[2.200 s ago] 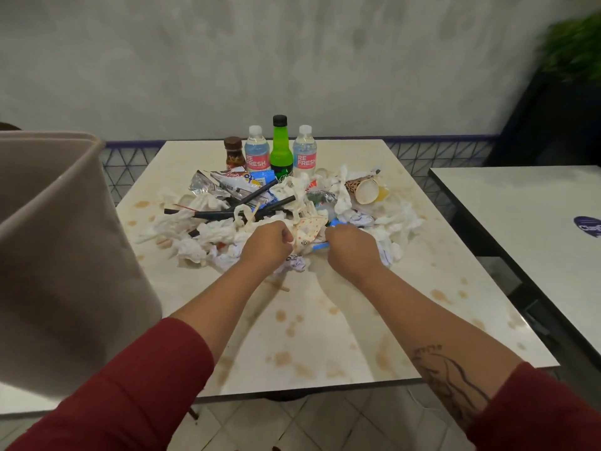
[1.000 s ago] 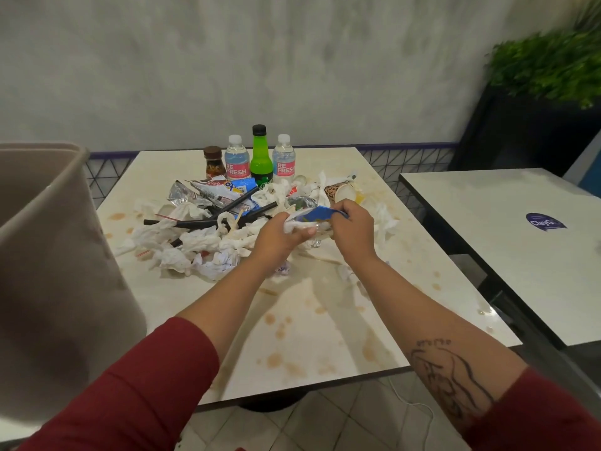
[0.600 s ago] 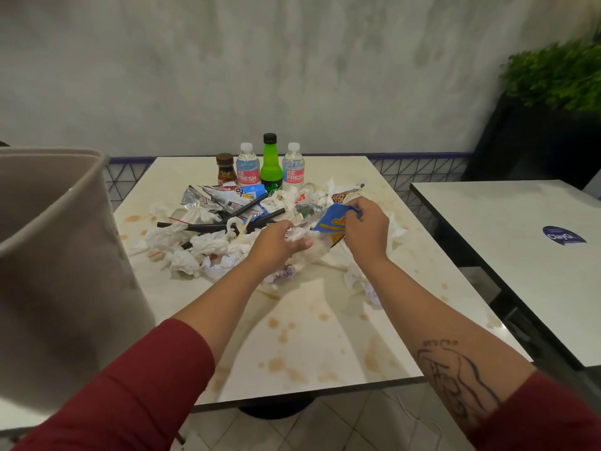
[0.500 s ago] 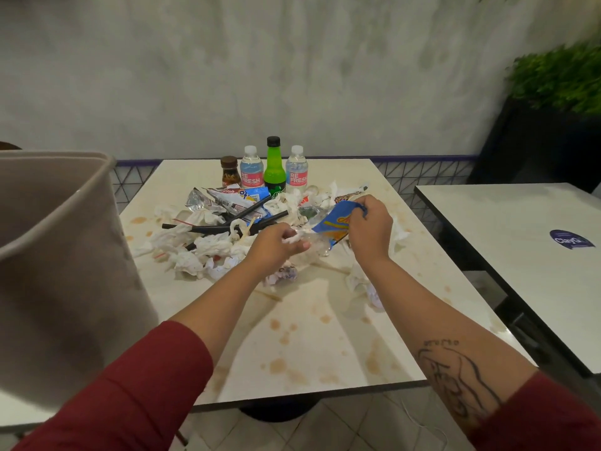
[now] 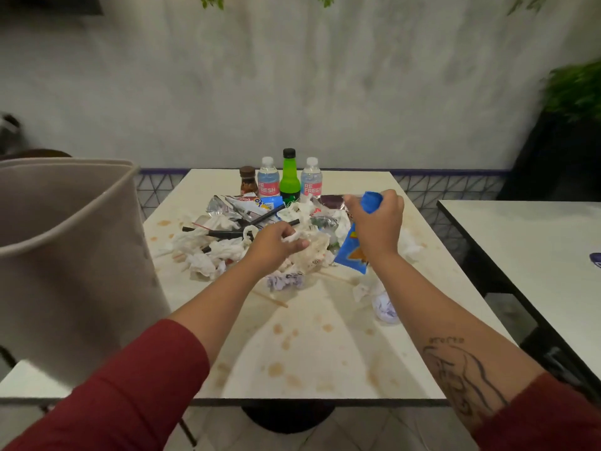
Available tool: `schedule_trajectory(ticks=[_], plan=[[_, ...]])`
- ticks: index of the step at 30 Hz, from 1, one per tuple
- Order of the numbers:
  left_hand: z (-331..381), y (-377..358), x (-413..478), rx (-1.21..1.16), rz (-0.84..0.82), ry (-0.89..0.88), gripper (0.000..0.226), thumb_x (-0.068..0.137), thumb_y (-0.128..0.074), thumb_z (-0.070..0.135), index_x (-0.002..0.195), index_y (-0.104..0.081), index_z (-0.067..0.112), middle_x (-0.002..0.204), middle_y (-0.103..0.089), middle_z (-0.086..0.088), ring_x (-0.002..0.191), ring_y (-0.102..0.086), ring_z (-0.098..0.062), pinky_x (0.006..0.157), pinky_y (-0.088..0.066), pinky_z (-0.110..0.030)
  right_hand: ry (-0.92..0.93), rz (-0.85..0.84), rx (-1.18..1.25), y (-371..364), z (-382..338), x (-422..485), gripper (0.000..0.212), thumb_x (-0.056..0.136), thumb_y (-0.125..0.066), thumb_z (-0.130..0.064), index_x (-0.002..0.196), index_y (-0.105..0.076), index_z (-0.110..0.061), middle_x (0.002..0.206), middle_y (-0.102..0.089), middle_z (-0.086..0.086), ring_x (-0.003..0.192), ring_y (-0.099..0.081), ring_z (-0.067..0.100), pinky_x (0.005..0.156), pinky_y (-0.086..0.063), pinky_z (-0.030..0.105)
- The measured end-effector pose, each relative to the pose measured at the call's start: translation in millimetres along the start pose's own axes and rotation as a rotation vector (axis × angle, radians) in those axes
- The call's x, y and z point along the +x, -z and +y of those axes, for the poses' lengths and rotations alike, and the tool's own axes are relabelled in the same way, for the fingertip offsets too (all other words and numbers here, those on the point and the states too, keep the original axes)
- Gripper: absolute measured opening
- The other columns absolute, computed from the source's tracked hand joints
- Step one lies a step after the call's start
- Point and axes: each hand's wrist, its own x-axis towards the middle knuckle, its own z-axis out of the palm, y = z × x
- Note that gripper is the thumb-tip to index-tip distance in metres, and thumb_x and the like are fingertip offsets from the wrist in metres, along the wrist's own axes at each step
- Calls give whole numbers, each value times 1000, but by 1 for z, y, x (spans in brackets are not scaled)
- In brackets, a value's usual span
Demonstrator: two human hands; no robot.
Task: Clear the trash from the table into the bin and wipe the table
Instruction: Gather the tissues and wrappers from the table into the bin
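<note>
The fingers [image 5: 297, 245] of the left hand [image 5: 271, 247] curl round a crumpled white napkin [image 5: 292, 236], pinching it just above the pile [image 5: 221, 245]; the right hand [image 5: 379, 226] is clenched round the bunched top of a blue wrapper [image 5: 353, 252], whose printed tail hangs below the wrist at the pile's right edge. Both hands are raised side by side, near but not touching, the left at 9 o'clock of the right. The pile lies on the table [image 5: 325, 369], from its centre toward 12 o'clock: white tissues [image 5: 201, 265], foil packets [image 5: 224, 205], black straws [image 5: 227, 235] and a stained paper [image 5: 312, 255] directly beneath the left hand. At 12 o'clock of the pile, close to the far edge, four capped containers stand upright in a row: a brown jar [image 5: 247, 180], a water bottle [image 5: 268, 179], a green bottle [image 5: 290, 177] and a second water bottle [image 5: 311, 179]. At 6 o'clock of the pile lie a purple-printed wad [image 5: 286, 281] and a thin wooden stick [image 5: 270, 297]; at 5 o'clock, under the right forearm, more crumpled paper [image 5: 385, 309]. Brown stains [image 5: 286, 340] spot the near half of the table. The beige bin [image 5: 65, 255] stands tall at the table's 9 o'clock, its rim above the tabletop. A second table [image 5: 536, 249] sits at 3 o'clock, apart across a gap, with a plant [image 5: 575, 89] beyond it at 2 o'clock. Both sleeves [image 5: 130, 402] are dark red, and the right forearm bears a tattoo [image 5: 455, 369].
</note>
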Motion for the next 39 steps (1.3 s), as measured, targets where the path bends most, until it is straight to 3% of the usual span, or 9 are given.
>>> schedule_trajectory(ticks=[6,10,12,16,19,22,25,29,39], plan=[[19,15,-9,145,94,-5,27,83,-69,34,84,-48,16,75,-46,6,63,-43,-10,52,-32,-25,85,-71,-47,-7,-8,3,33,83,-63,-9,65,-36,-17,73,-36,-4,69,-36,19,55,-31,10],[34,30,-19,240,152,-45,30,83,-68,38,86,-50,13,77,-49,3,66,-44,-12,54,-31,-26,147,-106,33,-13,-24,0,6,79,-57,6,80,-59,0,94,-54,9,79,-47,17,59,-28,17],[41,38,-26,254,186,-61,31,83,-68,37,86,-50,12,77,-49,1,68,-45,-15,54,-31,-26,157,-148,93,-18,-33,-1,12,80,-54,7,83,-63,-1,102,-64,8,86,-54,16,65,-35,17],[60,59,-39,277,257,-82,28,83,-69,33,85,-50,12,76,-49,-1,69,-44,-18,54,-31,-27,139,-238,168,-35,-61,-1,31,80,-53,5,60,-41,-15,75,-61,12,73,-57,29,60,-45,26],[74,83,-50,277,294,-102,29,83,-70,33,81,-48,14,79,-53,-4,72,-50,-20,60,-36,-30,198,-247,211,-48,-92,-6,41,85,-56,-2,59,-28,-19,57,-33,-1,58,-34,19,51,-29,16],[88,117,-62,275,350,-131,28,85,-68,32,73,-46,19,75,-54,-3,70,-53,-21,68,-45,-34,286,-240,295,-64,-131,-18,48,89,-58,-11,60,-21,-21,57,-23,-4,52,-21,12,51,-28,16],[98,157,-75,266,425,-194,31,92,-58,28,67,-41,22,65,-52,4,56,-50,-12,62,-45,-29,335,-248,363,-85,-173,-29,48,88,-59,-13,59,-22,-21,56,-24,-5,52,-22,9,52,-28,16],[97,215,-100,270,521,-238,19,98,-48,24,79,-49,19,70,-55,4,58,-48,-5,59,-41,-24,372,-260,474,-111,-235,-49,48,87,-60,-15,59,-22,-21,57,-24,-6,52,-23,8,51,-28,16],[37,312,-131,414,562,7,22,98,-46,26,89,-56,9,97,-64,-17,96,-61,-30,83,-50,-40,427,-395,495,-190,-315,-109,49,87,-66,-28,60,-26,-21,59,-31,-9,52,-29,4,53,-32,12]])
